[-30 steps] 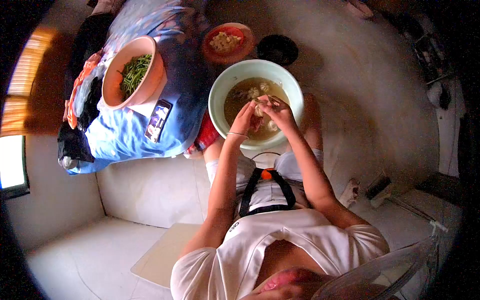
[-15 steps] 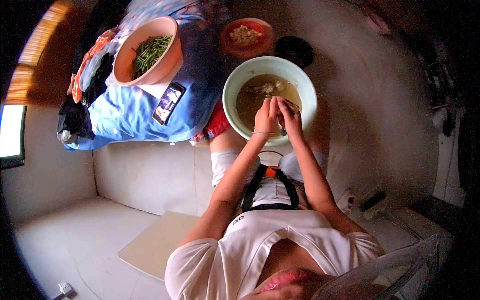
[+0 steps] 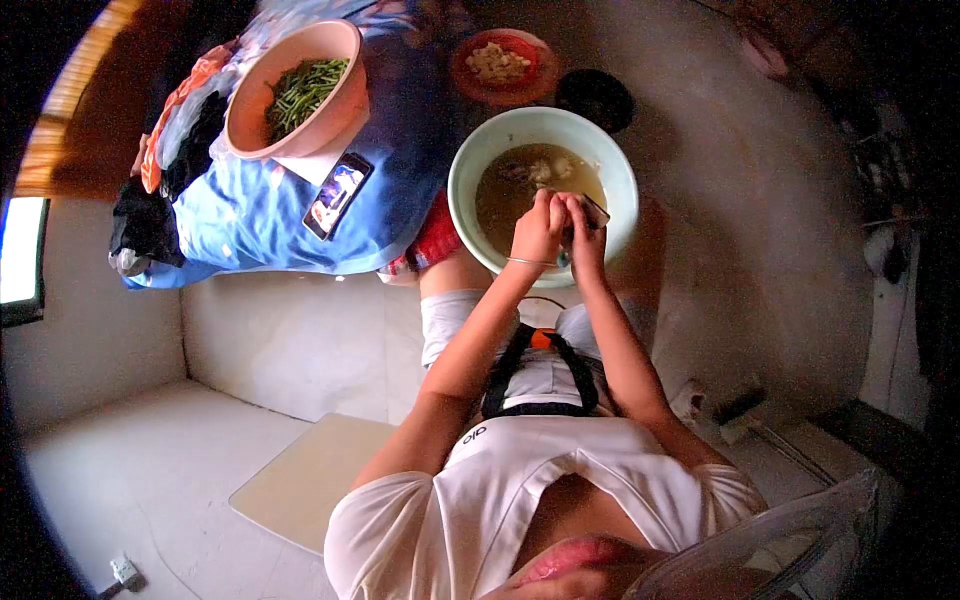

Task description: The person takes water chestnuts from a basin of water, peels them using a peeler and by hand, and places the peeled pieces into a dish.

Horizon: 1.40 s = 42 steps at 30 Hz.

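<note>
Left hand: the left hand is curled shut over the middle of the pale green basin, fingers folded round something small that I can't make out from here.
Right hand: the right hand sits pressed against it, knuckle to knuckle, its grip closed on a small dark tool, seemingly a knife, whose end pokes out toward the upper right of the frame.
Between the hands: whatever is being worked is pinched where the two grips meet; both hands are equally near it, and it is hidden by the fingers.
Long axis: the dark tool runs slantwise, lower left to upper right, across the right hand.
Below the hands: murky brownish water fills the basin, with a few pale pieces floating just above the hands in the frame, close to the fingertips.
Further out: a red bowl of pale bits at top centre, a dark round pot beside it.
Upper left: a pink bowl holding green beans, and a phone, lie on a blue cloth.
</note>
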{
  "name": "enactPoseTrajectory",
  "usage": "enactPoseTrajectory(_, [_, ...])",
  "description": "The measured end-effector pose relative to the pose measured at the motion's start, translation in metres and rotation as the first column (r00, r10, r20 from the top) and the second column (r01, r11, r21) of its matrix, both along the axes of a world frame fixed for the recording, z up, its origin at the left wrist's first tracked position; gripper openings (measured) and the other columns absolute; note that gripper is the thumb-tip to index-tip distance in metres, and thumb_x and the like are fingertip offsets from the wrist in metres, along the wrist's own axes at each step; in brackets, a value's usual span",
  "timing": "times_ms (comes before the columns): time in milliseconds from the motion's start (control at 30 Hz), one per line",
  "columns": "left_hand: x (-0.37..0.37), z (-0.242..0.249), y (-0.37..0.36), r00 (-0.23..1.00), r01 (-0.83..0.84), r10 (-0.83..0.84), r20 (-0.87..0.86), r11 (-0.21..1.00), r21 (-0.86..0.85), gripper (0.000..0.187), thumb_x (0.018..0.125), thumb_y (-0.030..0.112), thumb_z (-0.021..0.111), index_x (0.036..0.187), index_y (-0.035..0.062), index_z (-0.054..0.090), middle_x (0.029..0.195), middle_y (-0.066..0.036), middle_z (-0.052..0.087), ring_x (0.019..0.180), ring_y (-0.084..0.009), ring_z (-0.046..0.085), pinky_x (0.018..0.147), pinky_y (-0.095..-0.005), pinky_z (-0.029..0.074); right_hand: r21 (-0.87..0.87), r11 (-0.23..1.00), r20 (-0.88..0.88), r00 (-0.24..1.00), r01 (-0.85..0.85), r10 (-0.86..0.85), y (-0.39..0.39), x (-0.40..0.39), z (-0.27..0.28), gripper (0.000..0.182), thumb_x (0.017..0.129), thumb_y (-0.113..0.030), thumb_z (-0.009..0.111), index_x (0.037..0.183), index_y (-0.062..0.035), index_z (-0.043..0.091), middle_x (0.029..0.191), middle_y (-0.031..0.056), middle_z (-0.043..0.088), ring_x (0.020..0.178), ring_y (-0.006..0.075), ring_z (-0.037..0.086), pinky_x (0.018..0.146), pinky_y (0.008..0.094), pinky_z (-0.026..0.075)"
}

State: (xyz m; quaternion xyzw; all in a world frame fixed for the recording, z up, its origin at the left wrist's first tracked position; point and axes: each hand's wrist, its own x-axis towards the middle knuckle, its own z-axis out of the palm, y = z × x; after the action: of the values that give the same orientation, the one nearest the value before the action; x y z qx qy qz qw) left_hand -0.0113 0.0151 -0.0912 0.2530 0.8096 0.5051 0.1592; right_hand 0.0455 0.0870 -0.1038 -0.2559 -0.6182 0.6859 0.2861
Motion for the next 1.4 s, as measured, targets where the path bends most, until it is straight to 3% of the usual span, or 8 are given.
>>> enactPoseTrajectory(100, [-0.004, -0.018, 0.001, 0.996, 0.085, -0.082, -0.023, 0.98, 0.181, 0.03, 0.087, 0.03, 0.034, 0.099, 0.0027, 0.042, 0.075, -0.022, 0.056, 0.065, -0.0334, 0.056, 0.057, -0.0402, 0.043, -0.283, 0.957, 0.004, 0.998, 0.055, -0.056, 0.001, -0.002, 0.008, 0.025, 0.083, -0.025, 0.049, 0.095, -0.0048, 0.058, 0.092, 0.0031, 0.058, 0.086, 0.0125, 0.052, 0.075, 0.0248, 0.041])
enactPoseTrajectory(167, [-0.007, -0.021, 0.003, 0.927, 0.037, -0.214, 0.308, 0.869, 0.493, 0.031, 0.088, 0.027, 0.036, 0.106, 0.003, 0.044, 0.081, -0.012, 0.055, 0.062, -0.0186, 0.054, 0.056, -0.0297, 0.044, -0.33, 0.939, 0.02, 0.996, 0.093, -0.091, 0.012, -0.001, 0.008, 0.028, 0.083, -0.03, 0.048, 0.095, -0.0069, 0.058, 0.073, 0.0004, 0.056, 0.065, 0.0089, 0.052, 0.058, 0.0208, 0.042])
enactPoseTrajectory(233, [-0.012, -0.022, -0.004, 0.712, -0.027, -0.345, 0.611, 0.857, 0.515, 0.029, 0.086, 0.022, 0.038, 0.109, 0.0041, 0.045, 0.085, -0.003, 0.054, 0.067, -0.0104, 0.05, 0.058, -0.0217, 0.041, -0.59, 0.781, 0.02, 0.963, -0.204, 0.267, 0.028, 0.009, 0.013, 0.033, 0.083, -0.038, 0.046, 0.097, -0.0102, 0.057, 0.062, -0.0033, 0.048, 0.05, 0.005, 0.043, 0.044, 0.0187, 0.034])
enactPoseTrajectory(433, [-0.017, -0.021, -0.011, 0.5, -0.025, -0.56, 0.661, 0.753, 0.657, 0.032, 0.085, 0.023, 0.038, 0.111, 0.0055, 0.044, 0.071, -0.005, 0.051, 0.049, -0.0106, 0.043, 0.042, -0.0204, 0.034, -0.704, 0.66, -0.116, 0.959, -0.262, 0.258, 0.032, 0.009, 0.004, 0.034, 0.082, -0.038, 0.049, 0.101, -0.0095, 0.052, 0.054, -0.003, 0.041, 0.037, 0.003, 0.03, 0.034, 0.0157, 0.023])
enactPoseTrajectory(500, [-0.017, -0.017, -0.011, 0.375, -0.132, -0.638, 0.673, 0.681, 0.72, 0.033, 0.085, 0.022, 0.04, 0.113, 0.0055, 0.043, 0.069, -0.005, 0.049, 0.044, -0.0103, 0.039, 0.037, -0.0213, 0.031, -0.856, 0.388, -0.291, 0.939, -0.342, 0.184, 0.037, 0.009, -0.005, 0.033, 0.082, -0.036, 0.051, 0.101, -0.0092, 0.052, 0.054, -0.0026, 0.041, 0.038, 0.002, 0.032, 0.034, 0.0141, 0.024])
enactPoseTrajectory(867, [-0.02, -0.025, -0.01, 0.32, -0.094, -0.645, 0.694, 0.707, 0.701, 0.041, 0.079, 0.024, 0.048, 0.114, 0.0052, 0.041, 0.09, -0.01, 0.056, 0.07, -0.0163, 0.054, 0.052, -0.023, 0.04, -0.791, 0.545, -0.191, 0.958, -0.279, 0.214, 0.043, 0.014, -0.006, 0.038, 0.08, -0.036, 0.053, 0.105, -0.0074, 0.05, 0.058, -0.0003, 0.046, 0.039, 0.0044, 0.035, 0.036, 0.0154, 0.028])
enactPoseTrajectory(1333, [-0.023, -0.012, -0.019, 0.512, -0.279, -0.536, 0.671, 0.634, 0.721, 0.031, 0.08, 0.006, 0.051, 0.11, 0.001, 0.048, 0.095, -0.006, 0.055, 0.088, -0.0182, 0.055, 0.072, -0.0261, 0.045, -0.73, 0.593, -0.521, 0.838, -0.339, -0.162, 0.052, 0.018, 0.014, 0.031, 0.082, -0.028, 0.049, 0.102, -0.0053, 0.048, 0.089, 0.0085, 0.054, 0.065, 0.0099, 0.046, 0.04, 0.0169, 0.033])
enactPoseTrajectory(1400, [-0.024, -0.009, -0.017, 0.551, -0.268, -0.446, 0.705, 0.706, 0.656, 0.03, 0.08, 0.007, 0.053, 0.109, 0.0014, 0.049, 0.092, -0.004, 0.055, 0.086, -0.0154, 0.055, 0.07, -0.0243, 0.045, -0.63, 0.761, -0.283, 0.958, -0.153, -0.042, 0.042, 0.015, 0.015, 0.031, 0.079, -0.024, 0.056, 0.104, -0.0066, 0.048, 0.089, 0.007, 0.054, 0.068, 0.0086, 0.047, 0.042, 0.0166, 0.034])
